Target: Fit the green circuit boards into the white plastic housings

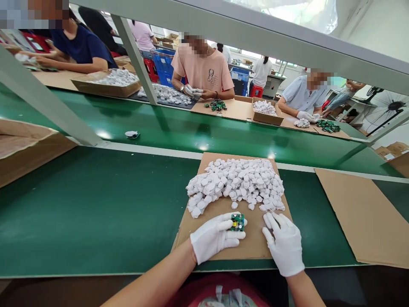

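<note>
My left hand (215, 236), in a white glove, holds a small green circuit board (237, 222) between thumb and fingers. Its component side faces up, with a yellow part and a round white-topped part on it. To the right, my gloved right hand (284, 243) hovers low over the cardboard sheet (252, 249), its fingers apart and nothing visible in them. Those fingertips are close to the near edge of a heap of small white rounded pieces (238, 181). Whether they touch the cardboard is hard to see.
A second cardboard sheet (367, 217) lies at right, and a cardboard box (35, 147) stands at left. Beyond a pale rail, one white-topped board (132, 134) rests on the green belt (179, 136). Across it, several co-workers handle similar pieces. A grey frame post (57, 94) slants at left.
</note>
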Demonstrator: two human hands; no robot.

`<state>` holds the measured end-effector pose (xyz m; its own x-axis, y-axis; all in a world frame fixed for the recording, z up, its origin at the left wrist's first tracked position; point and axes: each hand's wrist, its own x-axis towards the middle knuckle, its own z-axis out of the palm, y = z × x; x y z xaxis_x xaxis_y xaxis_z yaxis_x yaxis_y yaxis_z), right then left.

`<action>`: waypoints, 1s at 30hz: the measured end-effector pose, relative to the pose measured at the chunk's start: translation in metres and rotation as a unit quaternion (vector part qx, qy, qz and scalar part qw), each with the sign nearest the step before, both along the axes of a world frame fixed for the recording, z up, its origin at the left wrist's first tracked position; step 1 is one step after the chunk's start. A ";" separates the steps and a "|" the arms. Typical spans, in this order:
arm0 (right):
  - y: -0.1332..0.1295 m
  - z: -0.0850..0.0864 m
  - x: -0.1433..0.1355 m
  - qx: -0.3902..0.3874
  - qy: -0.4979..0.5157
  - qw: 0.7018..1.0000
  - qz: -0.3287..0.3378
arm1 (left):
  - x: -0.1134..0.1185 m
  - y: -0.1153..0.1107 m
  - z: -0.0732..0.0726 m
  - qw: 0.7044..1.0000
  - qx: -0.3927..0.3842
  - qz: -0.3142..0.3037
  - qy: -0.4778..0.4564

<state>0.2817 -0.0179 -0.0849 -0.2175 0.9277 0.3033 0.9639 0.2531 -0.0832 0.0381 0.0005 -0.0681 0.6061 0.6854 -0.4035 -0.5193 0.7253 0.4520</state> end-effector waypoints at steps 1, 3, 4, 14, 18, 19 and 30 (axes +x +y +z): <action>0.003 -0.001 0.002 0.008 0.030 0.999 -0.011 | 0.000 0.000 0.001 1.000 -0.001 0.000 0.001; 0.005 -0.001 0.002 0.002 0.129 0.991 -0.034 | 0.000 0.000 0.002 1.000 -0.003 0.000 0.006; 0.005 0.000 0.000 -0.017 0.204 0.978 -0.049 | 0.000 0.000 0.003 1.000 -0.004 0.000 0.010; -0.014 0.040 -0.035 -0.188 0.538 0.821 -0.021 | 0.024 -0.005 0.003 0.997 0.044 0.008 0.066; -0.016 0.043 -0.043 -0.096 0.411 0.903 0.080 | 0.029 -0.007 0.000 0.993 0.081 0.011 0.085; -0.016 0.042 -0.043 -0.070 0.378 0.918 0.097 | 0.029 -0.008 0.000 0.992 0.090 0.015 0.090; -0.018 0.032 -0.048 0.066 0.143 0.982 0.104 | 0.034 -0.017 0.015 0.940 0.242 0.077 0.229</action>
